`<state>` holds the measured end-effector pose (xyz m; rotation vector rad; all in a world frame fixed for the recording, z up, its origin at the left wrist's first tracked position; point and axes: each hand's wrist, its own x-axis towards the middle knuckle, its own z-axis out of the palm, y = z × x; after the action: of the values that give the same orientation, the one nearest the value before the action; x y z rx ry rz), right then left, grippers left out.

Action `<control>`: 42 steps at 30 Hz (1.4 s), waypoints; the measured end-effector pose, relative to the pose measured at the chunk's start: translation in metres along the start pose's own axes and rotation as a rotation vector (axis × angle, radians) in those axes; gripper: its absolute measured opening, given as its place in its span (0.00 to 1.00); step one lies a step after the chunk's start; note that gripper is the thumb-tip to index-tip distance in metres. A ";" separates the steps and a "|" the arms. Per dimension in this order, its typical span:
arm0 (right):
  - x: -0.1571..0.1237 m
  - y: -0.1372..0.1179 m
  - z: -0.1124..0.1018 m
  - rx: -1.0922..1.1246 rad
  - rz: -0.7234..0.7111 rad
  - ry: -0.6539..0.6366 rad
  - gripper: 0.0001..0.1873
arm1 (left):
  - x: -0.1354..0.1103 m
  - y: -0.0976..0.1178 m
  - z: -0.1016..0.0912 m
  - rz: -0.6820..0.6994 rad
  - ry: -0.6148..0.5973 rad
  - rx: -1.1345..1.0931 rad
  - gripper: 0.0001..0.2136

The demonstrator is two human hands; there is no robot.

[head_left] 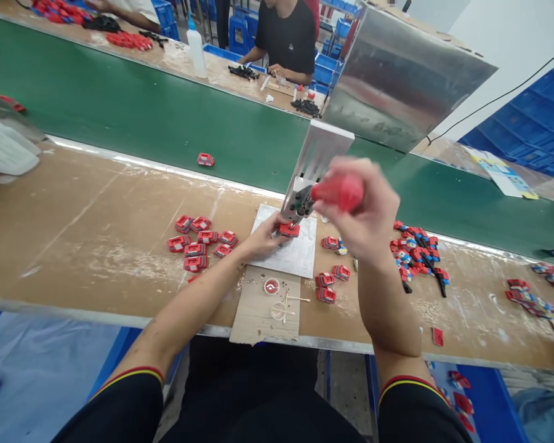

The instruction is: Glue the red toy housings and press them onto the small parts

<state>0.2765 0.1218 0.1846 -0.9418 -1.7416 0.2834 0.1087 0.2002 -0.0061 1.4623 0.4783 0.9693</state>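
My left hand (pixel 268 237) holds a small red plastic part (pixel 289 229) under the head of a metal hand press (pixel 300 200), on the press's pale metal base plate (pixel 300 257). My right hand (pixel 367 206), slightly blurred, is wrapped round the red handle (pixel 341 189) of the press lever, raised above the part. Left of the base plate lies a group of red-and-grey plastic parts (pixel 194 249). More such parts (pixel 325 287) sit just right of the plate.
Cardboard (pixel 247 311) in front bears a small cup of red stuff (pixel 272 287) and cotton swabs. Red, blue and black pieces (pixel 415 252) pile up at right. Behind runs a green conveyor belt (pixel 138 117) carrying a red part (pixel 205 160). A co-worker (pixel 289 40) sits across.
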 end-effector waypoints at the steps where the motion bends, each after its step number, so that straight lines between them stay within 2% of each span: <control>1: -0.010 -0.004 0.001 -0.032 -0.035 -0.052 0.11 | 0.000 0.001 0.000 0.001 -0.003 -0.002 0.14; 3: -0.035 -0.008 0.005 -0.074 -0.055 -0.165 0.10 | -0.001 0.003 0.001 0.002 -0.011 -0.005 0.14; 4: -0.050 -0.008 0.009 -0.069 -0.029 -0.191 0.10 | -0.001 0.003 0.001 0.003 -0.014 -0.005 0.14; 5: -0.064 -0.008 0.014 -0.045 0.024 -0.164 0.11 | -0.002 0.003 0.001 0.004 -0.015 -0.004 0.14; 8: -0.101 -0.007 0.032 0.176 0.294 0.132 0.10 | -0.002 0.002 0.002 0.007 -0.002 0.010 0.14; 9: -0.109 -0.009 0.039 0.295 0.398 0.201 0.12 | -0.002 0.001 0.003 0.008 0.006 0.016 0.14; 10: -0.114 -0.013 0.044 0.422 0.497 0.217 0.16 | -0.002 -0.001 0.003 0.009 0.014 0.023 0.14; 13: -0.111 -0.030 0.052 0.730 0.695 0.057 0.25 | -0.004 -0.004 0.007 0.014 0.048 0.044 0.14; 15: -0.101 -0.043 0.051 0.807 0.749 0.029 0.27 | -0.006 -0.005 0.008 0.018 0.071 0.057 0.14; 19: -0.090 -0.050 0.050 0.824 0.780 0.082 0.30 | -0.007 -0.007 0.009 0.033 0.087 0.074 0.13; 25: -0.109 -0.029 0.066 0.763 0.780 0.053 0.31 | -0.007 -0.006 0.008 0.047 0.077 0.101 0.12; 29: -0.108 -0.035 0.060 0.784 0.759 0.005 0.29 | -0.008 -0.006 0.010 0.049 0.101 0.124 0.12; 36: -0.102 -0.041 0.058 0.787 0.778 0.020 0.30 | -0.009 -0.005 0.014 0.055 0.128 0.150 0.12; 42: -0.119 -0.023 0.066 0.672 0.723 -0.005 0.29 | -0.011 -0.008 0.013 0.044 0.131 0.170 0.13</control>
<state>0.2201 0.0383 0.0901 -1.0096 -1.1096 1.2487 0.1143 0.1849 -0.0151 1.5724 0.6392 1.0857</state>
